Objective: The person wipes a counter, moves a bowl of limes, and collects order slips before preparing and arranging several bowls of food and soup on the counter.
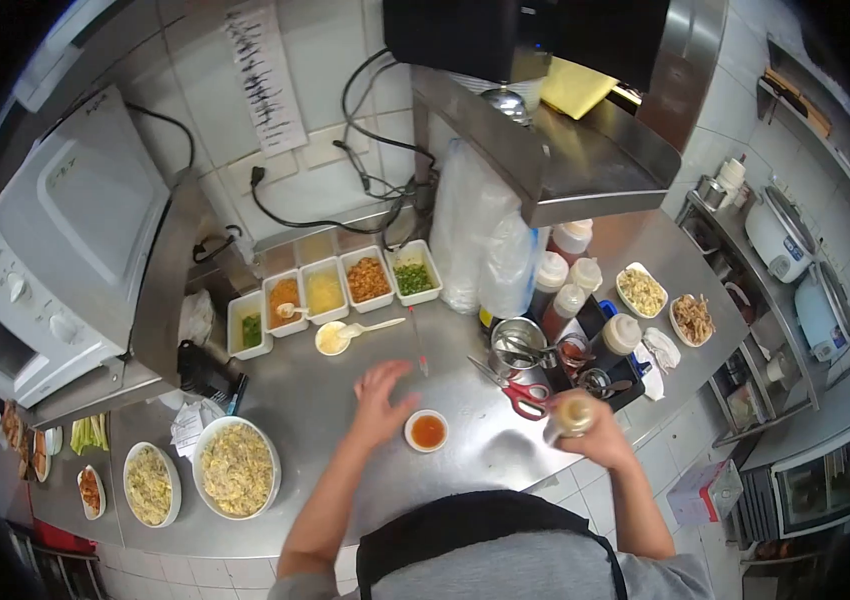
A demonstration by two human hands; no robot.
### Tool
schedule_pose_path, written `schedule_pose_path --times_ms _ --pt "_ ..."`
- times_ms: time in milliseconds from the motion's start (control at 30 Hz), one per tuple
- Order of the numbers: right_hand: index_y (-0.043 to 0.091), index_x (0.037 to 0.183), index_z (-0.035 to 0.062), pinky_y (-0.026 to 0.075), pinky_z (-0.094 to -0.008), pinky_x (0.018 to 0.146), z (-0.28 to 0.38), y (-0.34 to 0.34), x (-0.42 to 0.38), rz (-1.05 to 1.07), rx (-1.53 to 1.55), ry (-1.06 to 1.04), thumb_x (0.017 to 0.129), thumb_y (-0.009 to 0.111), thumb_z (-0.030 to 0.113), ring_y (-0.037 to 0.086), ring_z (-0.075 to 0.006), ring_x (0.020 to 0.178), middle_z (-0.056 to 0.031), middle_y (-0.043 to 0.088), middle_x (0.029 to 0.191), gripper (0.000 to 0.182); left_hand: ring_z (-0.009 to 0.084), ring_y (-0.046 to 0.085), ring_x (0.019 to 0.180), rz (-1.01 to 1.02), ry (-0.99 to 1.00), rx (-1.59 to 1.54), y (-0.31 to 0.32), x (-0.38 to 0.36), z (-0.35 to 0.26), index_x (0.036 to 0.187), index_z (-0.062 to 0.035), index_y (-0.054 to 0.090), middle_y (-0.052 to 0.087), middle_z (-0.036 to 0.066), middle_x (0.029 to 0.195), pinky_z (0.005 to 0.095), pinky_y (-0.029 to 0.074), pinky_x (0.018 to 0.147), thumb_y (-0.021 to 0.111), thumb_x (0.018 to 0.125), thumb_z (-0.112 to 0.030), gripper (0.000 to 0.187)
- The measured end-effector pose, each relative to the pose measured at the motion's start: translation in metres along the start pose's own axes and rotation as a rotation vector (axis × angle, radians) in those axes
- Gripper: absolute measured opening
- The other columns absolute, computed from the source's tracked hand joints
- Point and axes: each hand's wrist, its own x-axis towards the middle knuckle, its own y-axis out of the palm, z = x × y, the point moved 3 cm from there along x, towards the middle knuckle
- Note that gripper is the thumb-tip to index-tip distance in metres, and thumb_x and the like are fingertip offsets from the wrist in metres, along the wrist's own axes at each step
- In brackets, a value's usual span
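On the steel counter (465, 440), left to right, as I see it through the head cam:

Far left: microwave (55, 250) on its shelf, well apart from my hands.
Front left: two bowls of noodles (237, 468), near my left forearm, not touching.
Back row: white tubs of toppings (340, 290) along the wall, past a small cup with a spoon (333, 338).
Left hand (382, 400): released, fingers spread, holding nothing, hovering just left of the sauce dish.
Sauce dish (427, 431): small round cup of red sauce, between my two hands, nearer the left; round, so no long axis.
Scissors (520, 392): red handles, lying just beyond and right of the dish, near the path between bottle and dish.
Right hand (595, 430): clenched round a squeeze bottle (573, 412), cap end towards the camera; tilt, can't tell.
Right of that: black rack of sauce bottles (585, 290), metal pot with tongs (520, 345).
Far right: two dishes of food (667, 305), rice cookers (795, 260) on side shelf.
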Motion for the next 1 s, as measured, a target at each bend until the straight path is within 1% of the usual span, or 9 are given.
schedule_pose_path --times_ms 133,267,333,400,467,667,700,767,1000 --pt "0.058 0.091 0.0050 0.040 -0.0298 0.085 0.033 -0.079 -0.022 -0.331 -0.192 -0.054 0.051 0.065 -0.001 0.051 -0.0206 0.093 -0.0060 0.053 0.092 0.040 0.0259 0.048 0.110 -0.068 0.225 0.216 -0.004 0.084 -0.013 0.104 -0.0117 0.061 0.058 0.007 0.110 0.0479 0.023 0.097 0.060 0.078 -0.011 0.026" --pt "0.057 0.098 0.0048 0.042 -0.0300 0.083 0.019 -0.125 -0.025 -0.639 -0.391 -0.150 0.052 0.071 -0.002 0.054 -0.0174 0.090 -0.0052 0.056 0.094 0.048 0.0252 0.051 0.108 0.024 0.217 0.657 0.017 0.168 0.001 0.102 -0.0092 0.063 0.062 0.008 0.103 0.0493 0.025 0.097 0.052 0.078 -0.006 0.026" --pt "0.053 0.106 0.0032 0.044 -0.0289 0.081 -0.015 -0.133 -0.021 -0.743 0.020 -0.128 0.058 0.075 -0.001 0.055 -0.0136 0.089 -0.0039 0.058 0.096 0.053 0.0251 0.052 0.107 0.070 0.231 0.782 0.028 0.198 0.019 0.098 -0.0083 0.065 0.063 0.009 0.100 0.0495 0.025 0.097 0.051 0.078 -0.005 0.025" --pt "0.049 0.109 0.0014 0.045 -0.0285 0.081 -0.038 -0.135 -0.018 -0.829 0.065 -0.124 0.060 0.079 0.003 0.056 -0.0134 0.089 -0.0045 0.058 0.096 0.057 0.0244 0.057 0.100 0.373 -0.025 1.086 0.043 0.222 0.049 0.086 -0.0065 0.068 0.065 0.012 0.093 0.0494 0.023 0.099 0.048 0.078 -0.006 0.021" --pt "0.049 0.108 0.0019 0.045 -0.0287 0.081 -0.047 -0.137 -0.012 -0.885 0.157 -0.190 0.062 0.079 0.005 0.056 -0.0141 0.089 -0.0050 0.058 0.096 0.055 0.0234 0.059 0.094 0.268 0.068 1.129 0.062 0.237 0.069 0.080 -0.0062 0.069 0.066 0.013 0.089 0.0478 0.020 0.101 0.047 0.080 -0.009 0.023" --pt "0.049 0.106 0.0014 0.047 -0.0290 0.078 -0.062 -0.137 -0.003 -0.786 0.072 -0.068 0.065 0.078 0.005 0.058 -0.0151 0.087 -0.0065 0.059 0.096 0.051 0.0241 0.060 0.098 0.483 -0.089 1.185 0.072 0.252 0.072 0.088 -0.0077 0.071 0.067 0.008 0.095 0.0448 0.011 0.106 0.043 0.086 -0.011 0.028" --pt "0.049 0.106 0.0014 0.047 -0.0290 0.078 -0.067 -0.136 -0.001 -0.747 0.084 -0.072 0.065 0.078 0.005 0.058 -0.0151 0.087 -0.0065 0.059 0.096 0.051 0.0230 0.061 0.094 0.192 -0.076 1.047 0.073 0.249 0.079 0.087 -0.0084 0.071 0.068 0.007 0.089 0.0449 0.014 0.106 0.045 0.085 -0.011 0.026" --pt "0.050 0.105 0.0008 0.048 -0.0290 0.077 -0.081 -0.136 0.003 -0.663 0.059 0.018 0.066 0.077 0.005 0.059 -0.0157 0.087 -0.0071 0.060 0.096 0.048 0.0220 0.062 0.089 0.075 0.132 1.112 0.075 0.246 0.087 0.083 -0.0085 0.071 0.067 0.007 0.083 0.0462 0.020 0.104 0.047 0.083 -0.011 0.024" --pt "0.048 0.114 -0.0026 0.046 -0.0297 0.084 -0.109 -0.143 0.013 -0.412 0.161 0.074 0.070 0.076 0.008 0.059 -0.0181 0.094 -0.0101 0.060 0.102 0.053 0.0232 0.060 0.090 0.264 0.122 1.041 0.032 0.240 0.044 0.078 -0.0104 0.070 0.065 0.008 0.077 0.0519 0.024 0.101 0.058 0.077 -0.016 0.013"
